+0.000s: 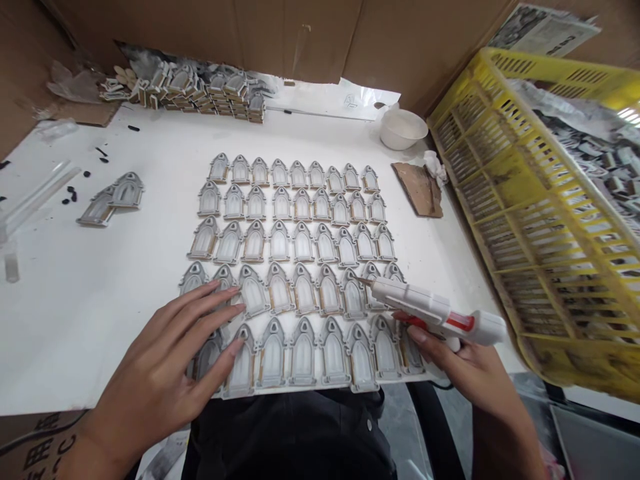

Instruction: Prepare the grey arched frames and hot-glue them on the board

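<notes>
Several rows of small grey arched window-shaped pieces (300, 267) lie flat on a white tabletop (125, 287). My left hand (170, 360) rests with fingers spread on the pieces at the lower left of the grid, holding nothing. My right hand (460, 363) grips a white glue gun (435, 310) with a red trigger. Its nozzle points left at the pieces at the right end of the fourth row.
A yellow slatted plastic crate (540, 220) of parts stands at the right. A white bowl (403, 128) and a brown cardboard scrap (419, 190) sit at the back right. Stacked grey pieces (210, 90) line the back. Two loose pieces (113, 199) and a clear glue stick (37, 193) lie at the left.
</notes>
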